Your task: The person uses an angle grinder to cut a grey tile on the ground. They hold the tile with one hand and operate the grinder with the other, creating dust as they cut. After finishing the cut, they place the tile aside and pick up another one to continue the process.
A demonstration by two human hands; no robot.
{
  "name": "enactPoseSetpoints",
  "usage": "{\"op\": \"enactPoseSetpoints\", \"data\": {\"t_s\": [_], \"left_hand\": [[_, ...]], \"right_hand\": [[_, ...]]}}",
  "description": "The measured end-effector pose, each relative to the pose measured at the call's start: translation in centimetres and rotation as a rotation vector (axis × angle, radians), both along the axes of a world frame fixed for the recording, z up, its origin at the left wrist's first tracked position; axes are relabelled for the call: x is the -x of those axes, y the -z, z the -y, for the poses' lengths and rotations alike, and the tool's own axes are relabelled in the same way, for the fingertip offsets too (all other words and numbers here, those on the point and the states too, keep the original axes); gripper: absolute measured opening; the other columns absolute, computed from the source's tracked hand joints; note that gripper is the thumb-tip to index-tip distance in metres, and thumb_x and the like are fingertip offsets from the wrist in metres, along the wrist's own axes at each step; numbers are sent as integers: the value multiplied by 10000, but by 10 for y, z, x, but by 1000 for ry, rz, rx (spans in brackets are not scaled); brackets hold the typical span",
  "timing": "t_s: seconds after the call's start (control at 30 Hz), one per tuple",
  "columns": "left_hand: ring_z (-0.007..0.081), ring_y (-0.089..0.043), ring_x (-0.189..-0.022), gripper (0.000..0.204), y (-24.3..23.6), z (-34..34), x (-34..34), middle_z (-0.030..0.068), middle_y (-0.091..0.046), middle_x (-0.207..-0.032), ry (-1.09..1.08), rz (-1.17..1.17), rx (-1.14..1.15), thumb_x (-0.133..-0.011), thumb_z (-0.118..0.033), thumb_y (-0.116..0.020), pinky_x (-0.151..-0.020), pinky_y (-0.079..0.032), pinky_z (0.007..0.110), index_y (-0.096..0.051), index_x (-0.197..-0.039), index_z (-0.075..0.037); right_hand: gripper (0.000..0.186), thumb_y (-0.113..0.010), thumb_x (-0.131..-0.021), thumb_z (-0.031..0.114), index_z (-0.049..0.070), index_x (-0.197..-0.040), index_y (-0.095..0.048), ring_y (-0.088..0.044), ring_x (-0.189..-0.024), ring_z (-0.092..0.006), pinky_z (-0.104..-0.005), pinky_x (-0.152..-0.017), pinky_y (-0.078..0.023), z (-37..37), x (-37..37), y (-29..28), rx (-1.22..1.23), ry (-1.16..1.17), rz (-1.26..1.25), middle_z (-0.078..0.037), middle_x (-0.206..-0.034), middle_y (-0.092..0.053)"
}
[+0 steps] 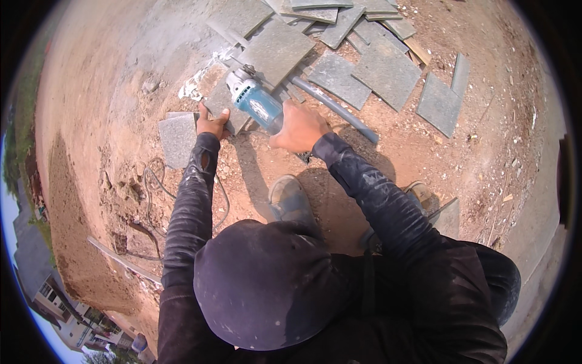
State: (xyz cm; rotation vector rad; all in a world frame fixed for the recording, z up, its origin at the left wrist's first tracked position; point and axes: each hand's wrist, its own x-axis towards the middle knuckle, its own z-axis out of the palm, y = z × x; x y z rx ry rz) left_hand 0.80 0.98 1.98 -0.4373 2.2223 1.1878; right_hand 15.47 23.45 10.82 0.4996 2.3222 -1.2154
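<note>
My right hand (301, 126) is wrapped round the rear body of a blue angle grinder (257, 104). Its metal head points away to the upper left, over a grey stone tile (219, 97). The cutting disc is hard to make out. With thumb and fingers, my left hand (212, 124) grips the near edge of that tile, just left of the grinder. Another grey tile (176, 139) lies on the ground beside my left wrist. A larger flat tile (276, 50) rests just beyond the grinder head.
A loose pile of stone tiles (388, 70) spreads across the far side. A grey bar (339, 112) lies right of the grinder. Cable (148, 182) loops by my left forearm. My shoe (290, 197) stands on reddish, rubble-strewn soil. Pale powder (194, 85) lies beyond my left hand.
</note>
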Motion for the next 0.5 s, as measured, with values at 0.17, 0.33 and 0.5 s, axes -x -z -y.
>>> {"op": "enactPoseSetpoints", "data": {"t_s": [0.17,0.33,0.5], "left_hand": [[260,-666,-822,956,-1,-1,0,174,-604,-1143,26,0,31,-790,-155,-775,-547,-593,383,-149,-1512,-151],[268,-671,-824,962,1,4,-1,184,-609,-1132,14,-16,17,-790,-157,-776,-543,-590,379,-139,-1512,-150],[269,-675,-789,963,-9,-5,-4,186,-627,-1085,19,3,4,-798,-157,-768,-538,-588,378,-120,-1511,-158]], "right_hand": [[691,-737,-639,363,-85,-1115,-514,-635,-959,-394,-428,-860,-500,3,7,9,-22,-12,13,-268,-1009,-639],[686,-746,-650,349,-85,-1130,-519,-636,-987,-379,-419,-876,-506,4,16,2,-13,-16,59,-267,-1028,-642],[686,-752,-641,341,-84,-1130,-528,-634,-1006,-378,-417,-881,-510,3,23,-1,-13,11,55,-264,-1034,-647]]}}
